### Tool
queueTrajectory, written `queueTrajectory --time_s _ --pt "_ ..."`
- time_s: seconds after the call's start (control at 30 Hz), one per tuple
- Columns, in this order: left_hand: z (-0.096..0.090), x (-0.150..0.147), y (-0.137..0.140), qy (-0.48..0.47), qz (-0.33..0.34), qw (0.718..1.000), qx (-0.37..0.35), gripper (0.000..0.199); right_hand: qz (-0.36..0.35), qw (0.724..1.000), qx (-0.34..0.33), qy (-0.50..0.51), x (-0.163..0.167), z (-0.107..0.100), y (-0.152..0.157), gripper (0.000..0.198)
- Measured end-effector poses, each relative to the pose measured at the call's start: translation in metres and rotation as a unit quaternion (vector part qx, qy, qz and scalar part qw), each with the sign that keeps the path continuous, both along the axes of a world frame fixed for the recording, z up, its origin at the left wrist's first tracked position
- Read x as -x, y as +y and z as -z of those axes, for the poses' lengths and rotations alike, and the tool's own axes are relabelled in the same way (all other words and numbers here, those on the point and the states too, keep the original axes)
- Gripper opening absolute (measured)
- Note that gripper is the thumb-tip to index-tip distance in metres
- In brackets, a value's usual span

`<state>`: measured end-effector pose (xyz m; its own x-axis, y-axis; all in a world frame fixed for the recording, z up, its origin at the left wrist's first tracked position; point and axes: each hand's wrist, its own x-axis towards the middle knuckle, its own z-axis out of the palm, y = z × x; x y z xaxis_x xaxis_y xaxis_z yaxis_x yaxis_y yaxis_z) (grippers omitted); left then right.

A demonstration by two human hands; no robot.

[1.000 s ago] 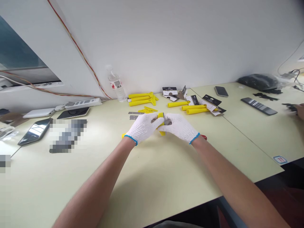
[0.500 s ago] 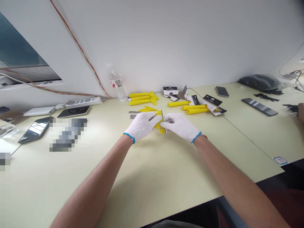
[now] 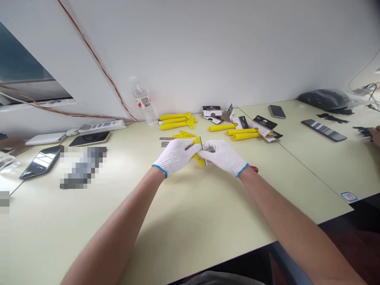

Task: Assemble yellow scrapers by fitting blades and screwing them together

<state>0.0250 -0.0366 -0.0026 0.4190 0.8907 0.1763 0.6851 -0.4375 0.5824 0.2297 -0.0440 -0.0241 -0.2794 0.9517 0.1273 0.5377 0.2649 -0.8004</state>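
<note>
Both my hands wear white knit gloves with blue cuffs. My left hand (image 3: 180,153) is closed around a yellow scraper (image 3: 199,159), its wide head turned to the right. A shiny metal strip runs along the head's edge. From the other side, my right hand (image 3: 222,155) has its thumb and fingers pinched on that edge. My fingers hide part of the head and most of the handle. Just beyond my left hand lie flat metal blades (image 3: 166,141) and yellow scraper parts (image 3: 184,134).
Yellow scrapers (image 3: 176,122) lie near the wall beside a water bottle (image 3: 144,102). Yellow handles (image 3: 243,134) and cardboard packaging (image 3: 263,126) are to the right. A red-handled object (image 3: 253,169) sits behind my right wrist. Phones (image 3: 41,162) and a power strip (image 3: 102,126) are left. Another person's hand (image 3: 375,134) shows far right.
The view has shifted slightly, and more of the red-handled object shows by my right wrist. Both hands stay on the scraper in nearly the same pose.
</note>
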Motion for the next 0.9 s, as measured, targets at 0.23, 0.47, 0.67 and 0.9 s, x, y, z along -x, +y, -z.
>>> queueTrajectory --time_s 0.23,0.47,0.67,0.9 --pt "0.002 0.001 0.001 -0.017 0.008 1.0 -0.004 0.038 0.006 1.0 -0.013 0.005 0.002 0.003 0.003 0.056" --pt "0.0 0.006 0.003 -0.032 -0.068 0.997 0.008 0.044 -0.072 0.992 0.096 -0.038 0.0 -0.005 -0.006 0.047" --pt "-0.003 0.004 0.003 -0.036 -0.078 0.996 0.001 0.044 -0.065 0.988 0.141 -0.004 0.003 -0.005 -0.01 0.048" --pt "0.003 0.007 0.004 -0.021 -0.049 0.998 -0.027 0.039 -0.053 0.988 0.147 0.012 0.006 -0.002 -0.008 0.048"
